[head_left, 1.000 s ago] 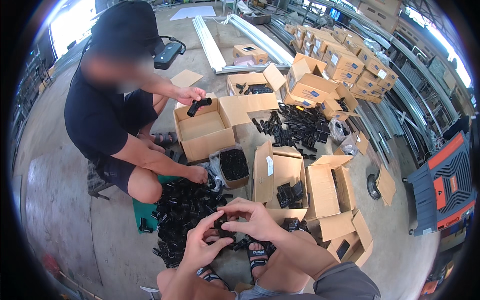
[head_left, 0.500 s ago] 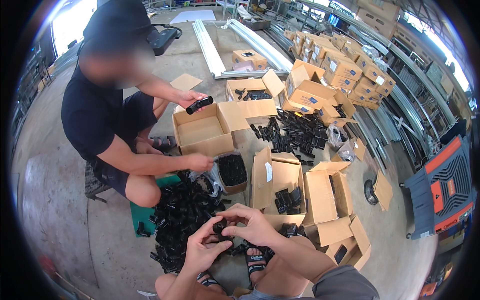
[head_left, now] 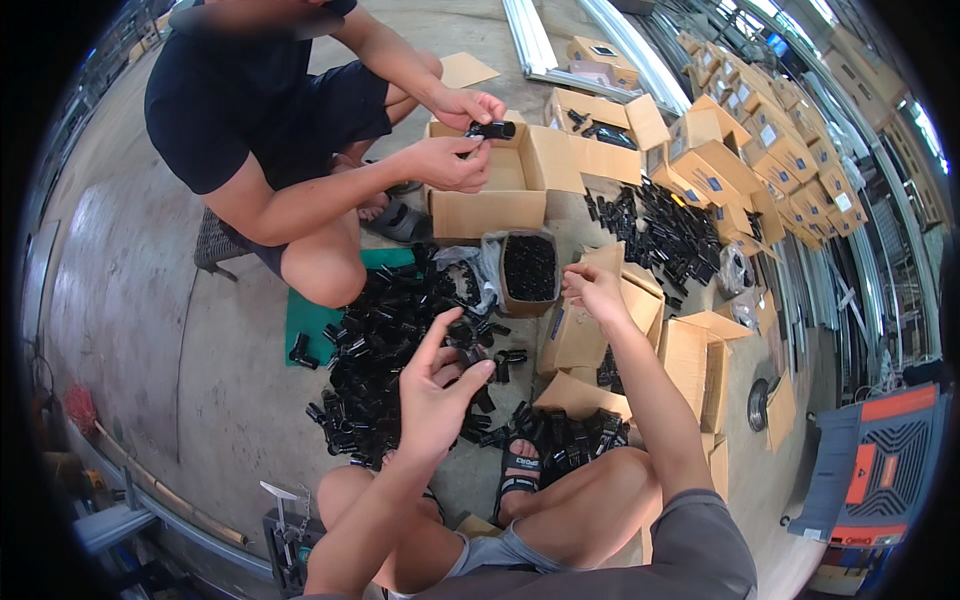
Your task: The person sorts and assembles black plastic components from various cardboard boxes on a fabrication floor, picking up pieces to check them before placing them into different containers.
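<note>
Hands parted: right hand [head_left: 592,287] open above carton [head_left: 580,335]; left hand [head_left: 437,392] seemingly pinching black fitting [head_left: 470,356].

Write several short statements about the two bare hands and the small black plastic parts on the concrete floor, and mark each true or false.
1. The left hand is raised above the pile of small black plastic parts. True.
2. The right hand reaches toward the small brown cardboard box filled with black parts. True.
3. The co-worker's hands hold a red part. False: the part is black.
4. The large open cardboard box by the co-worker is heaped full of parts. False: its inside looks bare.
</note>
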Demonstrator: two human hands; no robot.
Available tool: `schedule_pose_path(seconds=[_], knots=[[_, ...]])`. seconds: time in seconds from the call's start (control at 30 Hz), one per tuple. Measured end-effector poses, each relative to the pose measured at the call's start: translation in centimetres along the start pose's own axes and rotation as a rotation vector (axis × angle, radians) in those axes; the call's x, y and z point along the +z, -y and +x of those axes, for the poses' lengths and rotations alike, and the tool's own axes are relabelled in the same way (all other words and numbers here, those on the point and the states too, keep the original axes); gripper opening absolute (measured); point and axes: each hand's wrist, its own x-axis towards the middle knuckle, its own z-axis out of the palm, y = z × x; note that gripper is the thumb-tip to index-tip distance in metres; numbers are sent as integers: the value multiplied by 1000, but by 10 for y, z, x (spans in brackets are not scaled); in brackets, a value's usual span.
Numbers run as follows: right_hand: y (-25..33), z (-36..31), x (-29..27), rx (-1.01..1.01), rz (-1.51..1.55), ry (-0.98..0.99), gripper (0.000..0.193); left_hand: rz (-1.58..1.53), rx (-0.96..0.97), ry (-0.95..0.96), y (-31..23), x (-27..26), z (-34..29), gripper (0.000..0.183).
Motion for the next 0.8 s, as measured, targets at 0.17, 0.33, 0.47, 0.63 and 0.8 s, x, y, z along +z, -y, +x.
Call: schedule_pose_path(seconds=[0.17,0.33,0.47,0.63,0.8], knots=[[-86,111,25,-60,-674,-132,23,779,210,12,11,2,21,70],[-129,139,76,11,-920,-111,20,1045,143,4,3,1,28,97],[-142,155,93,132,-890,-155,24,1005,179,0,11,-1,35,105],[-147,160,106,186,-899,-150,20,1105,1,38,9,-2,43,108],[-155,164,111,147,-891,-217,20,1095,-75,14,5,-2,44,106]])
